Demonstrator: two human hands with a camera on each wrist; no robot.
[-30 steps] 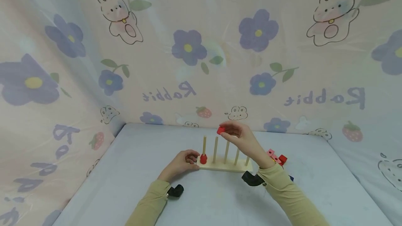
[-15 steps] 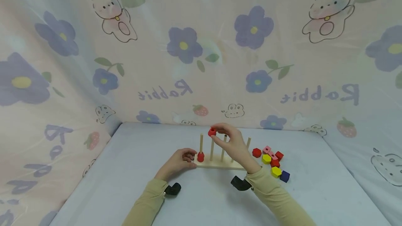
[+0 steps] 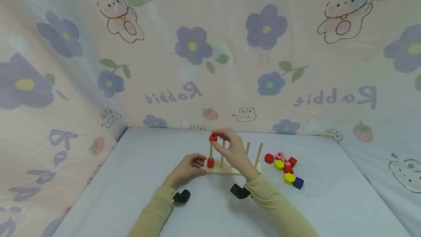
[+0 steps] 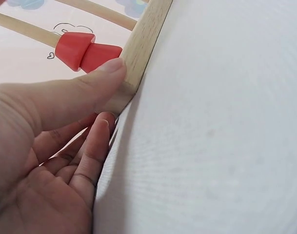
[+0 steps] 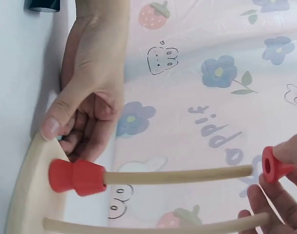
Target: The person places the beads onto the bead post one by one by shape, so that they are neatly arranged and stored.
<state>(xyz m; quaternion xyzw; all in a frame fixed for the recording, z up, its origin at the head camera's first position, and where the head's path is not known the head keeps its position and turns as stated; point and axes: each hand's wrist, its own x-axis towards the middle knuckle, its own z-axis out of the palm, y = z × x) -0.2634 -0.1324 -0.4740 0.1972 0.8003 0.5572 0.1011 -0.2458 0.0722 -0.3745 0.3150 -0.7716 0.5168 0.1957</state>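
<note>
Matt, finely grained bare wood is shown by the pegboard base [image 4: 139, 46], smoother wood by the pegs [image 5: 187, 175]. The stacked red beads [image 5: 76, 176] and the pinched red bead [image 5: 277, 168] are finished smooth with a soft sheen. The bench [image 3: 204, 215] is covered in matt white cloth. Beyond its far edge, faint gloss is caught by a smooth, creased printed curtain [image 3: 230, 21].

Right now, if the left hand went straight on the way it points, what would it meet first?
The end of the wooden base, which the left hand touches; then probably the red beads standing on it, though depth is unclear.
</note>
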